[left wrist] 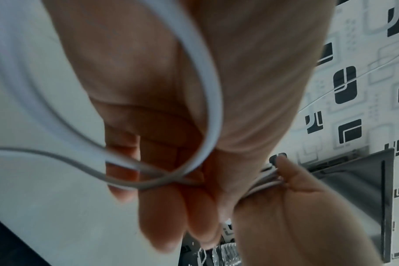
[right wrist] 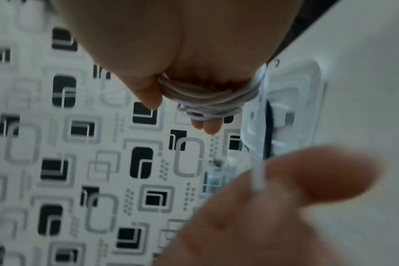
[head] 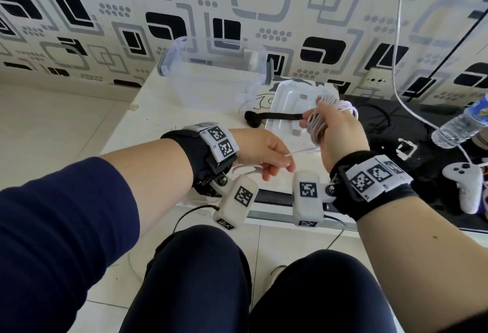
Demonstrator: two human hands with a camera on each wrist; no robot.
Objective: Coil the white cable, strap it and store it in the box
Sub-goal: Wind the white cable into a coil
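Note:
The white cable [head: 320,119] is wound in several turns round the fingers of my right hand [head: 340,132], held above the box lid [head: 290,100]. In the right wrist view the coil [right wrist: 207,100] wraps the fingers. A loose strand [head: 303,150] runs from the coil down to my left hand [head: 266,161], which pinches it between thumb and fingers; the left wrist view shows it looping across the palm [left wrist: 212,108]. A black strap [head: 274,115] lies across the lid's left edge. The clear box [head: 211,79] stands open behind it.
On the dark surface at the right lie a water bottle [head: 459,126] and a white game controller [head: 464,190]. Another white cord [head: 396,42] hangs down along the patterned wall. The white table [head: 148,126] ends at its front edge near my knees.

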